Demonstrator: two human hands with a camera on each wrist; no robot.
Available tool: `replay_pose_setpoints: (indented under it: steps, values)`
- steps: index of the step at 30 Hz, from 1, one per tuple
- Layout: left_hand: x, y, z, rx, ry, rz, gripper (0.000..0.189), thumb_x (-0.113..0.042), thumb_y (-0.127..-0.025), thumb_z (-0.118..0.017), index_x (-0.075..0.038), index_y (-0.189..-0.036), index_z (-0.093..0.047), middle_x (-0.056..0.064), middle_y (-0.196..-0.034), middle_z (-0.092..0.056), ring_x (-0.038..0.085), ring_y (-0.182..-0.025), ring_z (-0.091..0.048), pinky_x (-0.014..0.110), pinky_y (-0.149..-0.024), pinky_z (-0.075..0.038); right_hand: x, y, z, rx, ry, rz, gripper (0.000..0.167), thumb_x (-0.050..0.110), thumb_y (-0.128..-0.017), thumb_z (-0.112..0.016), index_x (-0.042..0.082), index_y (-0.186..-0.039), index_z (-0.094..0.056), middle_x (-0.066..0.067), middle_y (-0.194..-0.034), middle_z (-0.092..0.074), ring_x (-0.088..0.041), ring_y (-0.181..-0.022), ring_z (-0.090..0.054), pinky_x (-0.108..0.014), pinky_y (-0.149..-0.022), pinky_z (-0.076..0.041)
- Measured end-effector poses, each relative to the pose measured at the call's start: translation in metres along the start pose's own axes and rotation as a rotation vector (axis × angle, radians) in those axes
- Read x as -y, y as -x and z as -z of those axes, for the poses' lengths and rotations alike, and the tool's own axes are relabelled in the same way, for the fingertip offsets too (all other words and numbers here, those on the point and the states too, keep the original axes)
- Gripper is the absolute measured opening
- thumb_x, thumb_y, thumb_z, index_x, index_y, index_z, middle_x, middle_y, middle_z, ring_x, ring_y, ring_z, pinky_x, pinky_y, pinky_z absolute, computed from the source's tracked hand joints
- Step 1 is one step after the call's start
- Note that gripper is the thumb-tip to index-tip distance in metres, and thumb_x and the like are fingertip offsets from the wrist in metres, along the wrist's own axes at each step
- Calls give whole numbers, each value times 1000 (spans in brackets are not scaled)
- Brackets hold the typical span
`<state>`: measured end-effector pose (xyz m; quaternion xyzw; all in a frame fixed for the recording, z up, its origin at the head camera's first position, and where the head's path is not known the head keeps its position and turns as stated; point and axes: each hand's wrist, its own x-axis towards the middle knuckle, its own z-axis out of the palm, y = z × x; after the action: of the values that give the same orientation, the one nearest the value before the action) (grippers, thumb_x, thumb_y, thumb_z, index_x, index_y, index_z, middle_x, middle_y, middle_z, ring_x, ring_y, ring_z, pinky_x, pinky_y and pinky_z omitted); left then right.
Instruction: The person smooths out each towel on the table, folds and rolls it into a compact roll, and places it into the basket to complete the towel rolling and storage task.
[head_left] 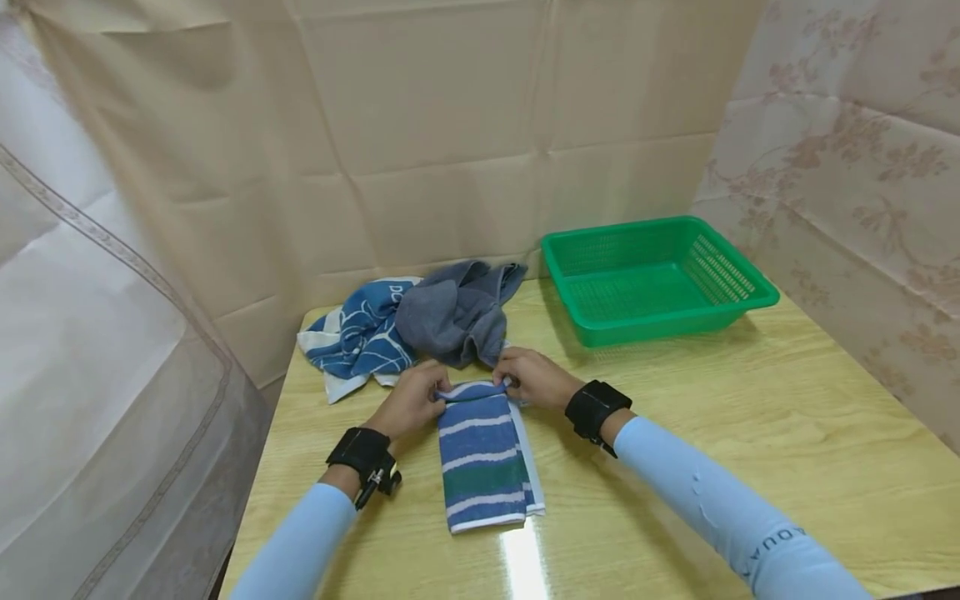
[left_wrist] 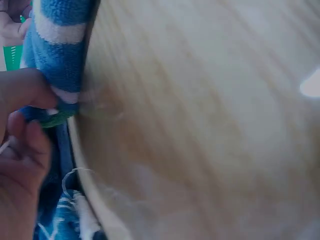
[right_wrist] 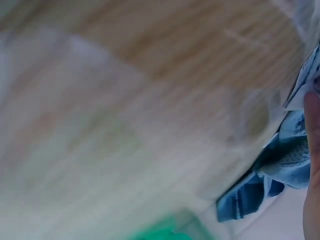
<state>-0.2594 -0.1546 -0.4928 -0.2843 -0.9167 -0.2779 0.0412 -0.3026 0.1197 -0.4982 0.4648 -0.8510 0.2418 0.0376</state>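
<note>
A striped towel (head_left: 483,454) in blue, white and green lies folded into a narrow strip on the table, its far end lifted a little. At that end's left corner my left hand (head_left: 411,402) pinches the cloth between thumb and fingers. My right hand (head_left: 536,377) pinches the right corner of the same end. Close up in the left wrist view, the left hand (left_wrist: 22,130) grips the towel's terry edge (left_wrist: 60,45). Only a sliver of the right hand (right_wrist: 312,150) shows in the right wrist view, where its grip is mostly hidden.
Just beyond the hands lie a crumpled grey towel (head_left: 453,312) and a blue-and-white patterned towel (head_left: 367,329), partly overlapping. A green plastic basket (head_left: 660,287) stands at the back right of the wooden table (head_left: 720,442). Cloth curtains hang behind and at both sides.
</note>
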Motion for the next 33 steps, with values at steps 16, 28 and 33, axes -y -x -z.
replay_pose_setpoints:
  steps: [16, 28, 33]
  values:
    - [1, -1, 16, 172, 242, 179, 9, -21, -97, -74, -15, -91, -72, -2, -87, -65, 15, -78, -62, 33, -68, -51, 9, 0, 10, 104, -223, -236, 8, 18, -99, -71, 13, -103, -75, 2, -97, -71, -12, -85, -66, -29, -74, -55]
    - [2, -1, 11, 222, 286, 431, 20, -26, -94, -78, -12, -108, -73, 3, -93, -64, 19, -84, -59, 36, -74, -50, 11, -8, 11, 243, -295, -445, 32, 22, -99, -70, 4, -126, -72, -6, -113, -74, -13, -90, -69, -32, -80, -57]
    - [3, 0, 8, 190, 232, 356, 15, -24, -93, -79, -13, -103, -72, 1, -92, -62, 19, -83, -56, 37, -75, -49, 3, -6, 13, 267, -283, -358, 21, 27, -98, -73, 11, -112, -77, 0, -99, -72, -10, -79, -62, -29, -72, -51]
